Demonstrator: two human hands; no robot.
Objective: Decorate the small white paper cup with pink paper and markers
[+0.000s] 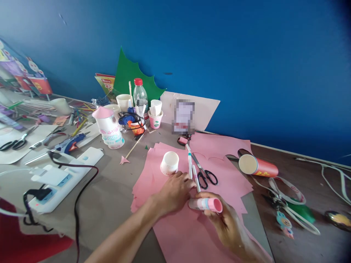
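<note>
My right hand (pixel 223 221) is closed round a tube-shaped item (pixel 205 204) with a pink end, tilted over pink paper (pixel 178 233). Beside it, my left hand (pixel 178 190) rests on the paper with its fingers bent near the tube's left end; what its fingertips hold, if anything, is hidden. A white paper cup (pixel 169 163) stands just beyond my left hand. Two white markers, one with a teal band (pixel 189 160) and one with a pink band (pixel 195 178), lie beyond my hands. Black-handled scissors (pixel 204 173) lie right of them.
A power strip (pixel 65 182) with a dark cable is at the left. Behind stand a decorated cup tower (pixel 109 128), a glue gun in an orange cup (pixel 136 128) and a red-capped bottle (pixel 140 95). A red cup (pixel 264 167) lies at the right, near lanyards (pixel 293 193).
</note>
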